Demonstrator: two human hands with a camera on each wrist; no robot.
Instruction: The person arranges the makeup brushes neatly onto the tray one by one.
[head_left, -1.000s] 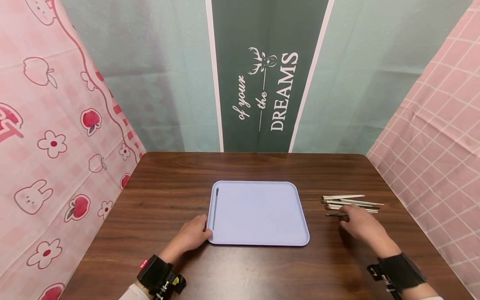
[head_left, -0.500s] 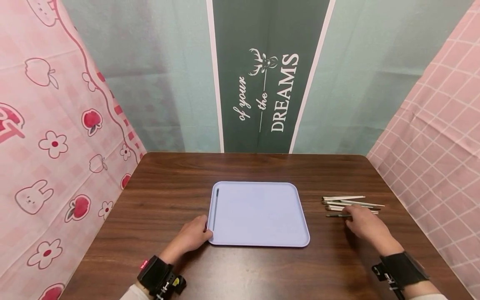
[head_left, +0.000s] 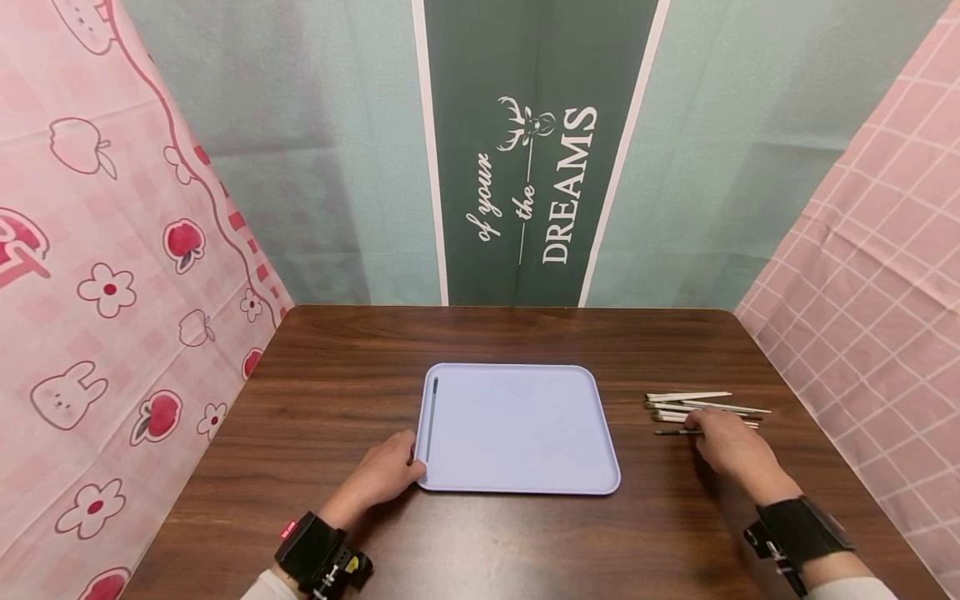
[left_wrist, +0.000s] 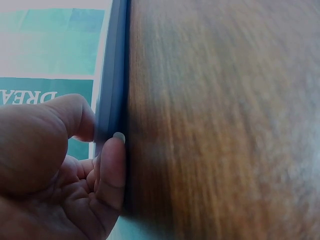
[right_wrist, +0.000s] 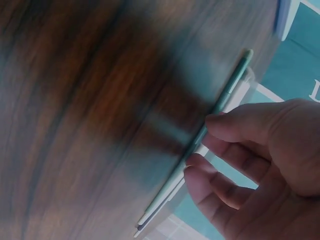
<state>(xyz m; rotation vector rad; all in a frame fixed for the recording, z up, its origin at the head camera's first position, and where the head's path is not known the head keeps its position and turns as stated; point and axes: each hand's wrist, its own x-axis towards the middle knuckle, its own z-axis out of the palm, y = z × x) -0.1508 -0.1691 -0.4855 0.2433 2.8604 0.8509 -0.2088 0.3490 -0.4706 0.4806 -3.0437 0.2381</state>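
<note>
A lavender tray lies in the middle of the table, with one thin dark paintbrush along its left side. My left hand grips the tray's rim near the front left corner, thumb on top and fingers at the outer side; the left wrist view shows the tray's edge between them. To the right of the tray, my right hand pinches a dark green paintbrush low at the table, at the front of the pile. Its brush end points left in the head view; the hand covers the rest.
Several more paintbrushes, mostly pale-handled, lie in a loose pile just behind my right hand. The wooden table runs back to a green curtain, with pink cloths at left and right.
My right hand has shifted slightly right along the dark green paintbrush, and more of its brush end shows. My left hand and the tray stay where they were.
</note>
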